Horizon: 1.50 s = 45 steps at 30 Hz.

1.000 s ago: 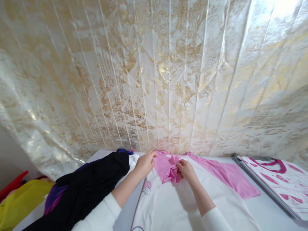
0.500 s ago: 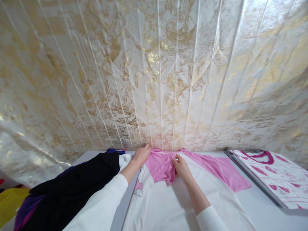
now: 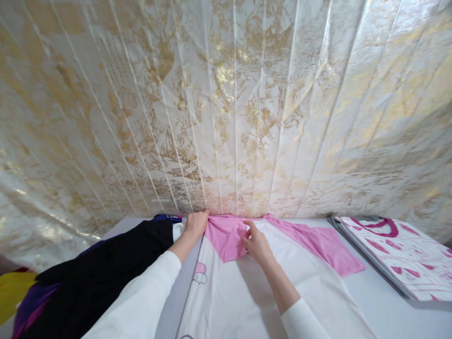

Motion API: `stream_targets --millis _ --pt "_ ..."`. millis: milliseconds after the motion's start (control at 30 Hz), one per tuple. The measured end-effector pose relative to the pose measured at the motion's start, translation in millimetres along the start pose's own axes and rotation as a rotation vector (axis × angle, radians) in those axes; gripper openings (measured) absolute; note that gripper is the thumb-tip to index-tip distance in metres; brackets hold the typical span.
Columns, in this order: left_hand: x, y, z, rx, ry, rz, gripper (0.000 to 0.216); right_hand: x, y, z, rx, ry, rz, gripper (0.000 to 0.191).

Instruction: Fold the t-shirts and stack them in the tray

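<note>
Left to right on the table [image 3: 377, 292]: black clothing [image 3: 109, 268]; left hand [image 3: 196, 227], grip clamped on the pink sleeve [image 3: 223, 240] of a spread white shirt [image 3: 229, 306]; right hand [image 3: 258, 246] over that sleeve, thumb and forefinger apart; folded shirts [image 3: 413, 261].

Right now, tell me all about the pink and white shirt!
The shirt looks soft, white and pink, spread on a pale table. One pink sleeve stretches right; pink cloth at left lies folded inward. A small print marks the left side; the bottom is out of view. The left hand holds the far left corner; the right hand is at that folded cloth.
</note>
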<state>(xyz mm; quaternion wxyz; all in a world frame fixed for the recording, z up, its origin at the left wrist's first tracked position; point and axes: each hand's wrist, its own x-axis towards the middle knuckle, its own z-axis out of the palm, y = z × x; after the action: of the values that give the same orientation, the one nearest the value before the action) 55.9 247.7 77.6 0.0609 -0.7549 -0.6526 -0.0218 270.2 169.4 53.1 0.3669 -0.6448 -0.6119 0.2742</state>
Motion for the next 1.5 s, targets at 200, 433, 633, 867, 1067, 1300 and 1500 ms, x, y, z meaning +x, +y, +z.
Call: stream_targets --millis 200,433,633,867,1067,1300,1500 --pt "-21 20 -1 -0.079 0.076 0.007 0.03 0 -8 -12 -0.028 -0.144 0.043 0.031" --pt "-66 37 20 -0.137 0.105 0.176 0.038 0 0 -17 -0.168 -0.179 0.059 0.024" --pt "-61 26 35 -0.142 0.109 0.165 0.049 4 10 -16 -0.336 -0.077 -0.004 0.022" --pt "-128 22 23 -0.153 0.135 0.24 0.05 -21 9 -24 -0.466 -0.092 -0.237 0.036" --pt "-251 1 21 -0.154 0.167 0.435 0.055 -94 42 -56 -0.602 -0.159 -0.391 0.043" --pt "-329 -9 2 -0.119 0.184 0.505 0.064 -150 90 -59 -0.766 -0.055 -0.481 0.056" --pt "-363 -30 13 -0.069 0.129 0.635 0.068 -168 84 -58 -0.769 -0.075 -0.513 0.058"
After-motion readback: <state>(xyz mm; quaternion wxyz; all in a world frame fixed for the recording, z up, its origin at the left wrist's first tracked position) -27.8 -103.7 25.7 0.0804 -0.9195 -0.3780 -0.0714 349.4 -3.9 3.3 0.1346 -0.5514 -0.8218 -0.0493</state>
